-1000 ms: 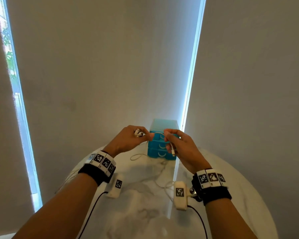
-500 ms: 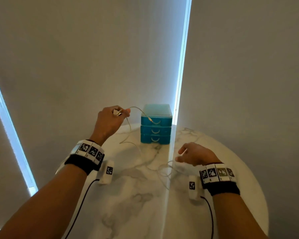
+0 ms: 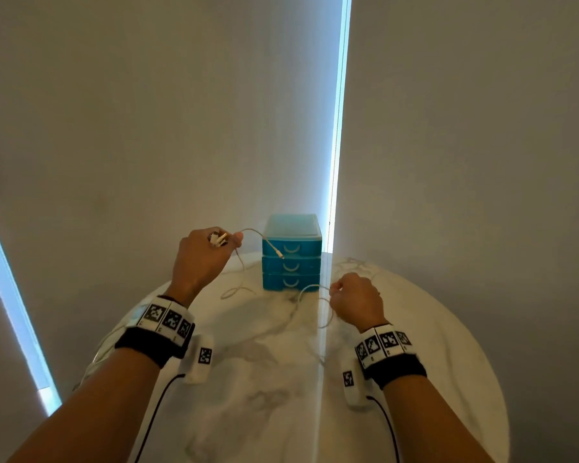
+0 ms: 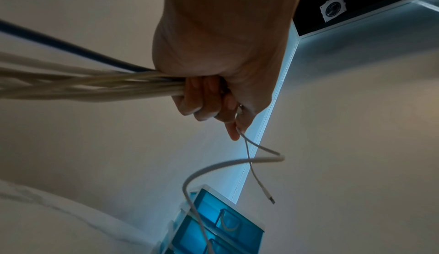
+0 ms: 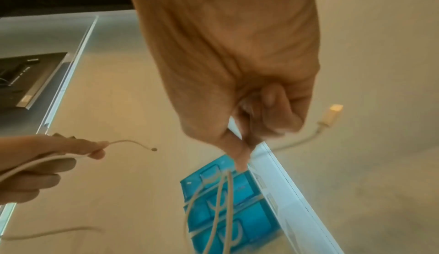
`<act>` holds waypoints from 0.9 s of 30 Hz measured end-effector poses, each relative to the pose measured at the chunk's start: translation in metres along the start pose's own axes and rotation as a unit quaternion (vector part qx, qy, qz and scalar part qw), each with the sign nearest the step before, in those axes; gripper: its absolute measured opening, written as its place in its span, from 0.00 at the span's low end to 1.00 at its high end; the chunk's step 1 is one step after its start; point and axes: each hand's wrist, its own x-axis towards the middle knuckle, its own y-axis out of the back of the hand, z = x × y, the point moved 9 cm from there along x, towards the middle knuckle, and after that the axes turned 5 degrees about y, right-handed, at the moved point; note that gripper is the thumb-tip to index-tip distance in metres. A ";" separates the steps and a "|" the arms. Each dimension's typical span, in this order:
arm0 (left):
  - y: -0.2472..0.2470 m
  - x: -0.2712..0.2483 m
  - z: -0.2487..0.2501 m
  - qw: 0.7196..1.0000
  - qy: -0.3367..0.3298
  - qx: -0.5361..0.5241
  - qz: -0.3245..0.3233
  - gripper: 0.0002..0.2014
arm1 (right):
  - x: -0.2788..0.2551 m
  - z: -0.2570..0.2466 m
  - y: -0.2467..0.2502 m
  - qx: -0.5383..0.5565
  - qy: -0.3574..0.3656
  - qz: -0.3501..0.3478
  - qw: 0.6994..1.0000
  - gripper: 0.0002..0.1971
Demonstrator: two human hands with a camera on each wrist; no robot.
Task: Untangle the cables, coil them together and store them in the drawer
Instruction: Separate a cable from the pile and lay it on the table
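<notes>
My left hand (image 3: 208, 259) is raised to the left of the blue three-drawer box (image 3: 291, 252) and grips several white cables (image 4: 95, 87) with their plugs (image 3: 218, 238) bunched at the fingers. One cable end (image 3: 279, 254) arcs out and hangs in front of the top drawer. My right hand (image 3: 355, 300) is low over the marble table (image 3: 248, 379), right of the box, and pinches a white cable (image 3: 310, 289) that loops down to the table. In the right wrist view a plug (image 5: 333, 113) sticks out past the fingers (image 5: 240, 151). All three drawers are closed.
The round table ends close behind the drawer box, against a grey wall with a bright vertical gap (image 3: 336, 128). More loose cable (image 3: 355, 265) lies at the back right of the table. Black wrist-camera leads (image 3: 154, 406) trail along both forearms.
Both hands first met in front of the drawer box, then parted. My left hand stays raised with the bundle; my right hand dropped to the table and now pinches a cable there.
</notes>
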 end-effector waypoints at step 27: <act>-0.050 -0.015 -0.012 0.996 0.059 0.010 -0.068 0.32 | -0.030 -0.072 -0.055 0.616 0.068 -0.004 0.785 0.08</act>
